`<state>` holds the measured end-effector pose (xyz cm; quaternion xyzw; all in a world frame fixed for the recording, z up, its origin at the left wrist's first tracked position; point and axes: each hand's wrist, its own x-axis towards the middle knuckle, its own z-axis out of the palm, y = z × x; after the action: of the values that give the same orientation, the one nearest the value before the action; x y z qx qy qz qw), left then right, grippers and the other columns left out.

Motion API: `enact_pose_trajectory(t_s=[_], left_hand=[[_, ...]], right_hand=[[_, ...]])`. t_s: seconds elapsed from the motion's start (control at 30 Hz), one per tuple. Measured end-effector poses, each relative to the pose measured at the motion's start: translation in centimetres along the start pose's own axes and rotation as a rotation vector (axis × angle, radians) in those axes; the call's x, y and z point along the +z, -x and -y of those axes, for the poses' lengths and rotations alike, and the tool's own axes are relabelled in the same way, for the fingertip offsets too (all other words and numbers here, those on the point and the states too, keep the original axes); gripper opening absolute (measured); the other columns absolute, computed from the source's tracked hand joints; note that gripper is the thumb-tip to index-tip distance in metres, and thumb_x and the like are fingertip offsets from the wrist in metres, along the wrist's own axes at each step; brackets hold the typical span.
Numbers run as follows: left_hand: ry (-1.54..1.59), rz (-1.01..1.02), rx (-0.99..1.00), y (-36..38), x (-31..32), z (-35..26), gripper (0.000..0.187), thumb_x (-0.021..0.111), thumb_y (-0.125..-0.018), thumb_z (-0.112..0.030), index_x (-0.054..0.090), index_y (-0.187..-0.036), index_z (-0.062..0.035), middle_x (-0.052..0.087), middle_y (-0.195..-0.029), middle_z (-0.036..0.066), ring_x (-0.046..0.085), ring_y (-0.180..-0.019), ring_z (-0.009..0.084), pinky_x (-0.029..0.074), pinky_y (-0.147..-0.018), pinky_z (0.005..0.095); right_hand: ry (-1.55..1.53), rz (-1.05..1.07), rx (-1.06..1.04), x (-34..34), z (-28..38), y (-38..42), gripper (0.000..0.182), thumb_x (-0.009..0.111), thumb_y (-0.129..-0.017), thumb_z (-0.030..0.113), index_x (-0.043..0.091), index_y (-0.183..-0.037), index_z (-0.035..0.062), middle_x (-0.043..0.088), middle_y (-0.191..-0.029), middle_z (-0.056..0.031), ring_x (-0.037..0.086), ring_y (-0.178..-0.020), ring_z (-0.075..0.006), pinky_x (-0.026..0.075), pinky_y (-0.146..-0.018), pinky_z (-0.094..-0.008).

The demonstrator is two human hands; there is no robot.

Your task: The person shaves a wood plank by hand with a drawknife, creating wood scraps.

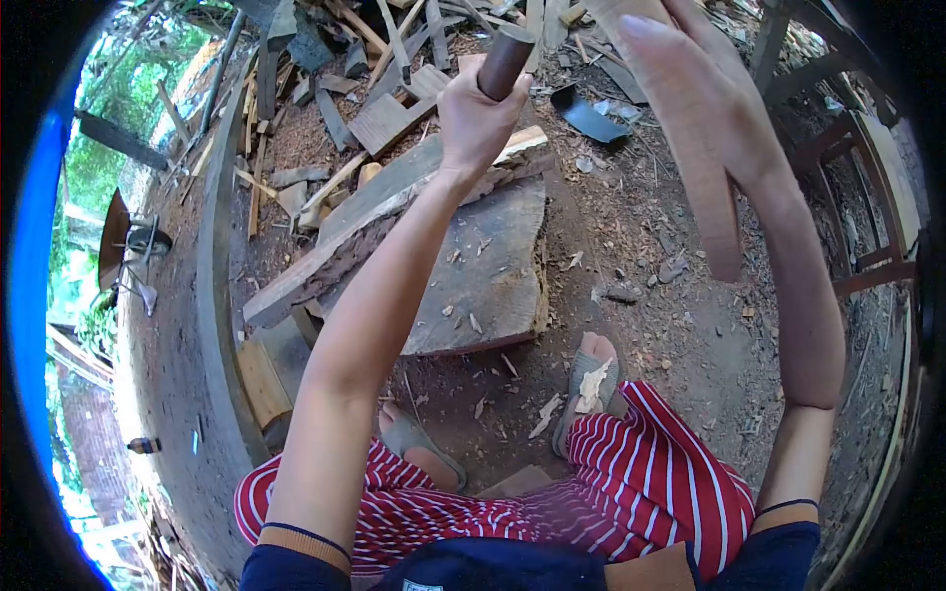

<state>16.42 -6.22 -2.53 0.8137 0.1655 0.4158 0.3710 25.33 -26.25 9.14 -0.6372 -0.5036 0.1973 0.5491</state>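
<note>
My left hand (480,120) is closed around a dark round handle (506,61), whose end points up toward me; whatever is fixed to its other end is hidden. On the right, my right hand (734,108) grips a curved, flat piece of wood (690,138), raised close to the camera, with its narrow end hanging down beside my wrist. Between and below the hands sits a thick wooden block (483,271) with chips on top. A rough-edged plank (345,246) lies aslant across its far left part.
Wood offcuts (389,123) are heaped ahead. A dark, curved sheet-like piece (591,116) lies beyond the block. A long curved beam (214,266) runs along the left. A wooden frame (872,197) stands at right. My sandalled feet (593,369) are close to the block, among chips.
</note>
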Motion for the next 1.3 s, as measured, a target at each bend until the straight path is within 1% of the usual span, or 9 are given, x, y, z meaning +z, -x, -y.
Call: enact_pose_trajectory(t_s=[0.03,0.1,0.27,0.4,0.57,0.6,0.73,1.1,1.3], left_hand=[[-0.004,-0.002,-0.002,0.1,-0.2,-0.1,0.029,0.076,-0.080,-0.023,0.063,-0.092,0.0003,0.060,-0.069,0.005,0.056,-0.063,0.0137,0.048,-0.063,0.0310],[0.022,0.047,-0.046,-0.1,-0.3,-0.9,0.030,0.076,-0.080,-0.024,0.063,-0.094,-0.0003,0.060,-0.069,0.004,0.057,-0.063,0.0142,0.048,-0.063,0.0313],[0.119,0.001,-0.127,0.5,-2.8,-0.7,0.033,0.076,-0.085,-0.034,0.060,-0.082,-0.0056,0.057,-0.065,0.000,0.052,-0.057,0.0084,0.042,-0.053,0.0271],[0.605,-0.179,-0.311,0.8,-6.8,-1.5,0.020,0.072,-0.087,-0.021,0.056,-0.081,-0.0099,0.049,-0.062,-0.003,0.046,-0.051,0.0084,0.037,-0.049,0.0247],[1.010,-0.315,-0.497,2.1,-11.6,1.4,0.035,0.068,-0.087,-0.042,0.049,-0.074,-0.0159,0.045,-0.066,-0.001,0.044,-0.053,0.0105,0.037,-0.049,0.0278],[1.007,-0.327,-0.497,2.6,-12.1,1.6,0.035,0.068,-0.087,-0.042,0.049,-0.074,-0.0159,0.045,-0.066,-0.001,0.044,-0.053,0.0105,0.037,-0.049,0.0278],[1.039,-0.308,-0.463,4.4,-13.6,2.5,0.049,0.067,-0.085,-0.058,0.050,-0.079,-0.0121,0.044,-0.065,0.000,0.043,-0.054,0.0123,0.036,-0.051,0.0273],[0.966,-0.284,-0.426,6.4,-14.6,4.0,0.069,0.058,-0.079,-0.078,0.046,-0.081,-0.0101,0.041,-0.061,0.001,0.040,-0.050,0.0146,0.040,-0.056,0.0346],[1.003,-0.202,-0.442,6.6,-15.4,3.7,0.075,0.057,-0.073,-0.085,0.043,-0.080,-0.0112,0.042,-0.075,0.002,0.045,-0.067,0.0162,0.039,-0.060,0.0351]], right_hand=[[0.007,-0.148,-0.288,0.1,-2.0,-0.2,0.070,0.059,-0.091,0.042,0.041,-0.147,0.0051,0.051,-0.138,-0.0185,0.052,-0.124,-0.0238,0.044,-0.101,-0.0345],[0.209,0.044,-0.017,0.1,-2.4,1.2,0.073,0.059,-0.088,0.048,0.044,-0.143,0.0023,0.059,-0.122,-0.0162,0.061,-0.103,-0.0211,0.051,-0.083,-0.0310],[-0.088,0.019,0.091,-0.5,-5.0,1.6,0.071,0.059,-0.089,0.045,0.041,-0.145,0.0038,0.057,-0.110,-0.0115,0.059,-0.087,-0.0167,0.052,-0.075,-0.0290],[0.023,0.103,0.254,0.6,-6.7,2.6,0.071,0.055,-0.090,0.043,0.035,-0.148,0.0067,0.057,-0.108,-0.0114,0.057,-0.082,-0.0166,0.053,-0.059,-0.0282],[0.300,0.213,0.350,3.5,-12.3,4.8,0.086,0.059,-0.086,0.051,0.027,-0.153,0.0070,0.050,-0.139,-0.0228,0.057,-0.118,-0.0297,0.048,-0.097,-0.0441],[0.366,0.229,0.351,4.0,-12.3,5.1,0.090,0.059,-0.084,0.055,0.024,-0.154,0.0088,0.058,-0.130,-0.0254,0.059,-0.117,-0.0342,0.047,-0.099,-0.0445],[0.533,0.290,0.421,4.6,-11.1,5.8,0.087,0.058,-0.084,0.056,0.025,-0.154,0.0161,0.069,-0.102,-0.0245,0.068,-0.097,-0.0386,0.049,-0.095,-0.0468],[0.583,0.294,0.424,5.2,-11.6,6.6,0.089,0.059,-0.084,0.055,0.019,-0.156,0.0203,0.068,-0.106,-0.0274,0.067,-0.098,-0.0423,0.050,-0.093,-0.0491],[0.628,0.313,0.437,5.3,-11.6,6.8,0.089,0.058,-0.084,0.055,0.019,-0.156,0.0196,0.067,-0.107,-0.0280,0.067,-0.098,-0.0429,0.050,-0.092,-0.0505]])
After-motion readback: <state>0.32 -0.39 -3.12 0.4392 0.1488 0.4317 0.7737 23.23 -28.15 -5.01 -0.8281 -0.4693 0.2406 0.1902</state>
